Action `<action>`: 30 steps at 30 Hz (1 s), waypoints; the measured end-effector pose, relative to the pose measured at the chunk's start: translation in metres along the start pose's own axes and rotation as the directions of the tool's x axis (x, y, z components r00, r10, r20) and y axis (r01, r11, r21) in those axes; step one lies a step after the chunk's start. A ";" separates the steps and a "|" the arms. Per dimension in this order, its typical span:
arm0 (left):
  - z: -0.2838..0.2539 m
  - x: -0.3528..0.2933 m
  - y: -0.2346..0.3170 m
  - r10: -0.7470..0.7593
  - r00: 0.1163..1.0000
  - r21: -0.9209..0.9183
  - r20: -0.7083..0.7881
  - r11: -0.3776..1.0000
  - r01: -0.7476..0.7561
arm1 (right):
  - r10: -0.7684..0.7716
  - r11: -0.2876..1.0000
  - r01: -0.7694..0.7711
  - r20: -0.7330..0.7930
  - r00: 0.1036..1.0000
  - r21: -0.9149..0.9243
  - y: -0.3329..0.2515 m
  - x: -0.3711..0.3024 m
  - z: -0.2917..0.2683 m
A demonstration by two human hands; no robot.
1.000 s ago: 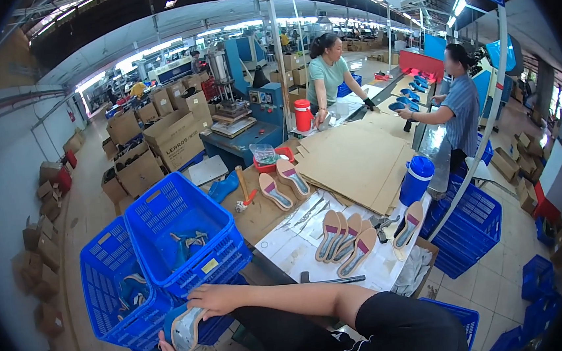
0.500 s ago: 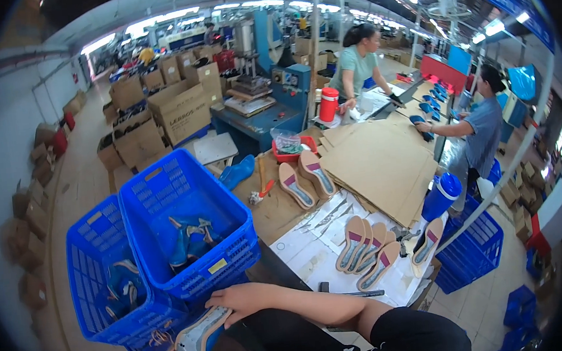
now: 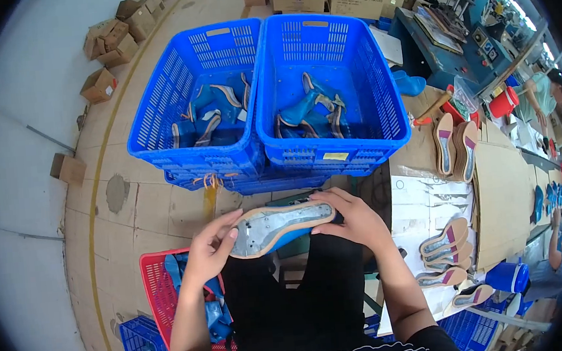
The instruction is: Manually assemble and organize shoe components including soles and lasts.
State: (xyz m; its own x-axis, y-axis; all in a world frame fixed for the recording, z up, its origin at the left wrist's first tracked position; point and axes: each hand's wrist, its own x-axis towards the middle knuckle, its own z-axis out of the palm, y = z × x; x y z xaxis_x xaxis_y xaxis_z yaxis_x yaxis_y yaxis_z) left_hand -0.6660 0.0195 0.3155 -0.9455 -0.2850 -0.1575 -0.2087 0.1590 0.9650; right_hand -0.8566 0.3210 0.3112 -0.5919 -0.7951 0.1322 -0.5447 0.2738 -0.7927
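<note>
A blue shoe last [image 3: 278,227] lies across my two hands in front of my lap, its grey metal underside facing up inside a tan rim. My left hand [image 3: 211,245] is closed on its broader end, with the thumb on top. At the narrower end my right hand [image 3: 352,220] grips it, fingers along the far edge. Just beyond my hands stand two blue crates, a left crate [image 3: 195,157] and a right crate [image 3: 371,147]. Both contain several blue lasts with tan-edged bottoms, such as the last in the right crate [image 3: 299,110].
To the right, a worktable carries white paper [image 3: 410,211], cardboard sheets [image 3: 501,191], and insoles [image 3: 446,242]. A red crate [image 3: 156,284] with blue pieces stands by my left forearm. A blue jug [image 3: 505,278] sits at the table's near right; co-workers are at the far right.
My view has turned left and down over the crates. The shoe last has come up from low beside the crates to in front of me, still held in both hands.
</note>
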 end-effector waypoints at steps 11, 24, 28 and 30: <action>0.009 0.034 0.092 0.194 0.871 0.592 0.451 0.665 -0.455 | 0.031 0.987 -0.011 -0.122 0.992 0.163 0.002 -0.008 0.007; 0.030 0.038 0.106 0.337 0.741 0.544 0.581 0.518 -0.661 | 0.006 0.823 0.127 -0.231 0.973 0.554 0.041 -0.033 0.024; 0.025 0.041 0.100 0.244 0.748 0.568 0.618 0.519 -0.638 | 0.026 0.818 0.096 -0.204 0.979 0.566 0.044 -0.037 0.019; 0.026 0.038 0.104 0.228 0.756 0.581 0.614 0.518 -0.628 | 0.042 0.828 0.054 -0.159 0.986 0.558 0.045 -0.037 0.019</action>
State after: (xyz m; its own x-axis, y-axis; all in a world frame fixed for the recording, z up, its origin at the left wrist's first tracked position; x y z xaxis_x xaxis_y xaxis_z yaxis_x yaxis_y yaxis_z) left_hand -0.7302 0.0500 0.4043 -0.9156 0.4011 -0.0282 0.3404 0.8104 0.4769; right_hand -0.8478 0.3525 0.2596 -0.7012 -0.6868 0.1913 -0.1520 -0.1181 -0.9813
